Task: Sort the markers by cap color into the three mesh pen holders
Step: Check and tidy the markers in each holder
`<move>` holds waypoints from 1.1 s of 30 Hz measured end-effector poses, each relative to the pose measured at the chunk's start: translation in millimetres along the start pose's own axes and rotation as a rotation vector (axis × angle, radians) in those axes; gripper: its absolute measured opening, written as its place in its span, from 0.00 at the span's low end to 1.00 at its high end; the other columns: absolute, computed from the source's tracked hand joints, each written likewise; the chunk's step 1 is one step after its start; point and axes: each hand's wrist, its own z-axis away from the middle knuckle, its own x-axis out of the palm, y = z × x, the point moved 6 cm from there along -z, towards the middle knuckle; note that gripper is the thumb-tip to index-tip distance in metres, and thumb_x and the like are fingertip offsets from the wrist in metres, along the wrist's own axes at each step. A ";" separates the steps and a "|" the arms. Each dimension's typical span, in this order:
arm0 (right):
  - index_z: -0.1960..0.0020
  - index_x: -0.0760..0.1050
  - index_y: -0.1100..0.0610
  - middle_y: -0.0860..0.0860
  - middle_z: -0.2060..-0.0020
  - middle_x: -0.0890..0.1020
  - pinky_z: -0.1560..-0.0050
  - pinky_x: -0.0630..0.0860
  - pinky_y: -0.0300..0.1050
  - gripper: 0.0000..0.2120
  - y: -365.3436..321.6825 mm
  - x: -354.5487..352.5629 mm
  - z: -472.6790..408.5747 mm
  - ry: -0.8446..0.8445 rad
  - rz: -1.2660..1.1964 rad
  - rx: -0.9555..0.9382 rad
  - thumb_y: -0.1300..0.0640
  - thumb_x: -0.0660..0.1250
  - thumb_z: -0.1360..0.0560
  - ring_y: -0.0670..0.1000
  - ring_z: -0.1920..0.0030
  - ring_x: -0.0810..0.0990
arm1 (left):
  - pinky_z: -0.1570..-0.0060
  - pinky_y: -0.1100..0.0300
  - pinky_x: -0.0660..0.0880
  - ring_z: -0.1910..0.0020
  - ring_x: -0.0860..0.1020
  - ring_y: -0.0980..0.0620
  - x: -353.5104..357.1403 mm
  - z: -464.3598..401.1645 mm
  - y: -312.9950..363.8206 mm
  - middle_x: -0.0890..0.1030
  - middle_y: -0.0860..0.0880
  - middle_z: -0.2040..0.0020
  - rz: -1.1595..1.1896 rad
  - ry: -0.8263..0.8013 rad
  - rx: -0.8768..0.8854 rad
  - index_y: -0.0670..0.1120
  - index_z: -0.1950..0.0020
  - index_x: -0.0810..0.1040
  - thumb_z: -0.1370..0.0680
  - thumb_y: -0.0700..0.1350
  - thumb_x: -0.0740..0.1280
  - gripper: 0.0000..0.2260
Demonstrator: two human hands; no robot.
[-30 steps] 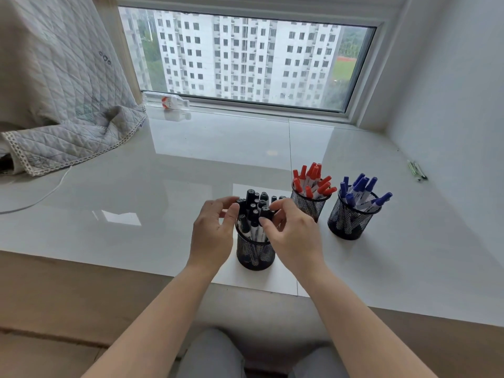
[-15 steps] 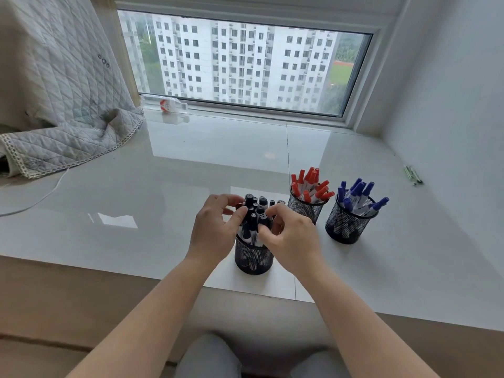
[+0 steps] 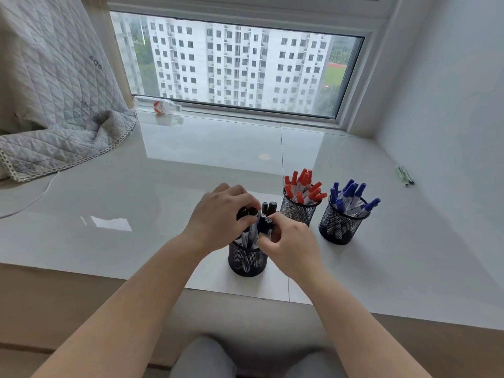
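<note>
Three black mesh pen holders sit on the glossy white sill [image 3: 191,159]: nearest holder [image 3: 246,261] has the black-capped markers [image 3: 266,218], middle holder [image 3: 297,210] the red-capped markers [image 3: 304,186], right holder [image 3: 339,226] the blue-capped markers [image 3: 351,197]. Left hand [image 3: 221,214] has fingers curled around the black bunch from the left side; right hand [image 3: 293,244] pinches the same bunch from the right, both above the nearest holder's rim. Quilted blanket [image 3: 54,105] far left, plastic bottle [image 3: 163,106] lying by the window.
</note>
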 end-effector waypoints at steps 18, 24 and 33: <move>0.59 0.68 0.54 0.47 0.76 0.75 0.75 0.71 0.36 0.05 32.7 -70.1 -6.4 0.587 -0.862 0.266 0.54 0.59 0.24 0.44 0.78 0.72 | 0.60 0.73 0.69 0.62 0.77 0.61 -45.6 7.4 -23.5 0.79 0.55 0.62 0.377 0.371 -0.189 0.51 0.60 0.80 0.29 0.47 0.72 0.03; 0.55 0.70 0.58 0.51 0.71 0.83 0.70 0.77 0.37 0.03 34.6 -42.2 -12.7 0.278 -1.481 0.441 0.63 0.60 0.23 0.46 0.72 0.80 | 0.61 0.67 0.71 0.67 0.75 0.62 -48.1 33.4 -67.5 0.77 0.58 0.67 0.778 0.703 -0.579 0.56 0.62 0.78 0.26 0.52 0.68 0.05; 0.47 0.73 0.55 0.53 0.60 0.83 0.63 0.79 0.37 0.13 9.0 -19.9 -14.4 -0.052 -1.700 0.359 0.66 0.63 0.29 0.47 0.63 0.82 | 0.66 0.67 0.78 0.68 0.80 0.59 -0.7 50.3 -66.9 0.80 0.53 0.70 1.782 0.751 -0.857 0.44 0.59 0.75 0.23 0.42 0.66 0.06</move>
